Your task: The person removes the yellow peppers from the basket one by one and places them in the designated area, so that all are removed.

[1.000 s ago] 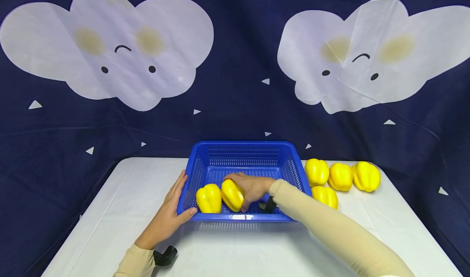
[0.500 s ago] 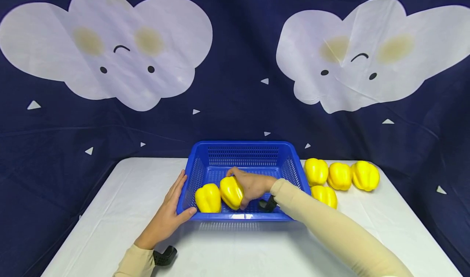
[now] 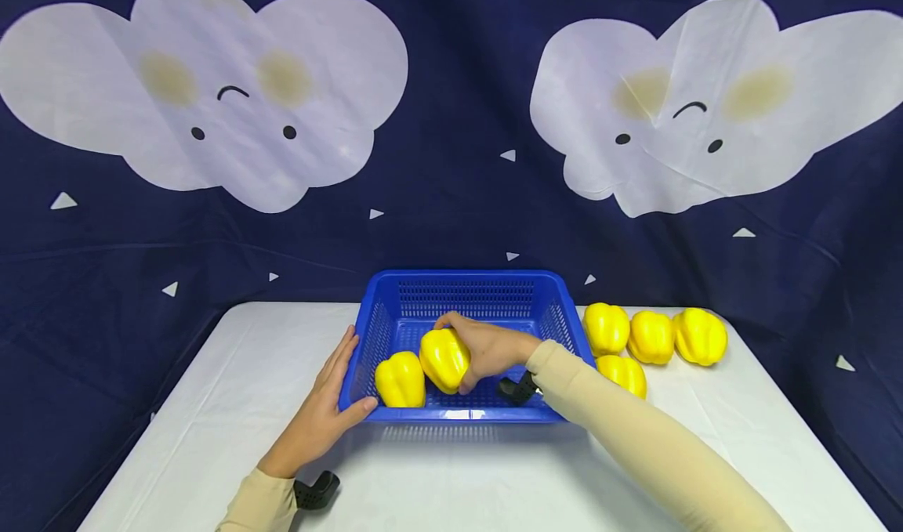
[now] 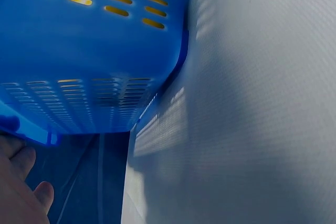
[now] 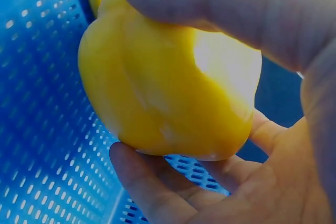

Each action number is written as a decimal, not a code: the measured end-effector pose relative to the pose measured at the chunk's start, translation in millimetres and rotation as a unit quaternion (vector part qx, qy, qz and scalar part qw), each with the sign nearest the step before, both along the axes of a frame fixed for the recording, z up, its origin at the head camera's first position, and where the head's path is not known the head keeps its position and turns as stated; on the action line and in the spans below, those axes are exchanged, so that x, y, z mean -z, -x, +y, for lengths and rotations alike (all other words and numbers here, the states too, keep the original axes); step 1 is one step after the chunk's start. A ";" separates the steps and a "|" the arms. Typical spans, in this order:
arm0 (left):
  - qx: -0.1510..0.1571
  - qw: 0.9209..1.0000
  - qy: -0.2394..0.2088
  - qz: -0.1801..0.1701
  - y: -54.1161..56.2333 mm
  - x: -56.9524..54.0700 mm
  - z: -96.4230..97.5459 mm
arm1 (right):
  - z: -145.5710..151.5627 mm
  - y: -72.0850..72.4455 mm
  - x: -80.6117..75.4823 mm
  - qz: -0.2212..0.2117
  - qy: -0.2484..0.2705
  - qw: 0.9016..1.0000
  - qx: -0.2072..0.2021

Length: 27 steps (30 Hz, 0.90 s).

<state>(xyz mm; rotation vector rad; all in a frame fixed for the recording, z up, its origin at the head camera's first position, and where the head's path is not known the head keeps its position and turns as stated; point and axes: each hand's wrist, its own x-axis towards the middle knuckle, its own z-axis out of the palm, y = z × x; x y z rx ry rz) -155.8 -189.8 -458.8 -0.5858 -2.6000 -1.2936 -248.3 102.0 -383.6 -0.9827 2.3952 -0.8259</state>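
In the head view my right hand (image 3: 494,349) grips a yellow bell pepper (image 3: 444,361) inside the blue basket (image 3: 466,415). The right wrist view shows the thumb (image 5: 210,9) across one side of this bell pepper (image 5: 163,82) and the fingers curled under the opposite side. A second yellow bell pepper (image 3: 400,381) sits in the basket's front left corner, beside the held one. My left hand (image 3: 320,414) lies against the basket's left side, fingers extended along the outer wall and thumb at the front rim. The left wrist view shows the basket's slotted wall (image 4: 89,40) up close.
Right of the basket, several yellow bell peppers (image 3: 651,338) stand on the white-covered table (image 3: 451,485), one of them partly behind the right sleeve (image 3: 635,430). A dark blue curtain (image 3: 466,124) with clouds hangs behind the table.
My right hand has lifted the bell pepper slightly up from the basket floor, turning it a little. My left hand, the basket and the other peppers have stayed in place.
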 end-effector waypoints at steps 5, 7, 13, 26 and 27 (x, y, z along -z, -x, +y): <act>0.000 1.000 0.003 0.004 1.3 1.4 0.4 | 6.5 -2.4 -5.2 0.000 0.020 1.000 0.010; 0.001 1.000 0.004 0.004 1.3 1.8 0.4 | 8.9 -3.0 -6.9 0.002 0.025 1.000 0.014; 0.001 1.000 0.003 0.004 1.0 2.0 0.2 | 17.3 -6.2 -11.4 -0.002 0.055 0.998 0.025; 0.003 1.000 0.001 0.009 1.6 4.0 -0.8 | 33.7 -16.3 -20.2 0.031 0.095 0.994 0.053; 0.002 1.000 0.001 0.009 1.8 4.0 -0.7 | 34.7 -17.6 -21.2 0.035 0.098 0.993 0.059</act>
